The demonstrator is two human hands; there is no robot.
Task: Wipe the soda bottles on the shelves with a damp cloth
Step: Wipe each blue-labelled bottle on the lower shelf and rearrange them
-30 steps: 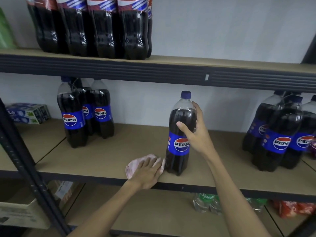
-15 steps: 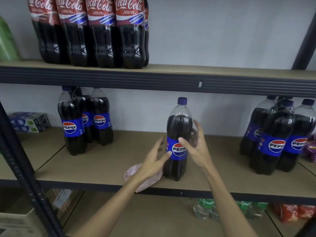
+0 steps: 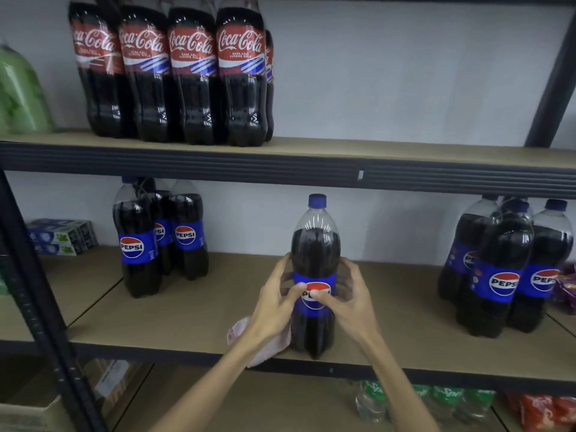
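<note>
A tall Pepsi bottle [image 3: 315, 244] with a blue cap stands upright near the front edge of the middle shelf [image 3: 218, 307]. My left hand [image 3: 274, 304] grips its blue label from the left, thumb on the logo. My right hand [image 3: 346, 302] grips the label from the right, fingers curled round the back. A pink cloth [image 3: 268, 344] lies on the shelf under my left wrist, hanging slightly over the front edge; neither hand holds it.
Three Pepsi bottles [image 3: 137, 244] stand at the left of the middle shelf, and more Pepsi bottles [image 3: 505, 269] at the right. Several Coca-Cola bottles [image 3: 193, 82] line the upper shelf. Toothpaste boxes [image 3: 59, 236] sit far left. Green Sprite bottles [image 3: 436, 403] lie below. A dark upright post [image 3: 34, 294] runs down the left.
My left hand left the cloth on the shelf and rose to grip the bottle's label. My right hand slid down from the bottle's shoulder to the label. The camera tilted upward.
</note>
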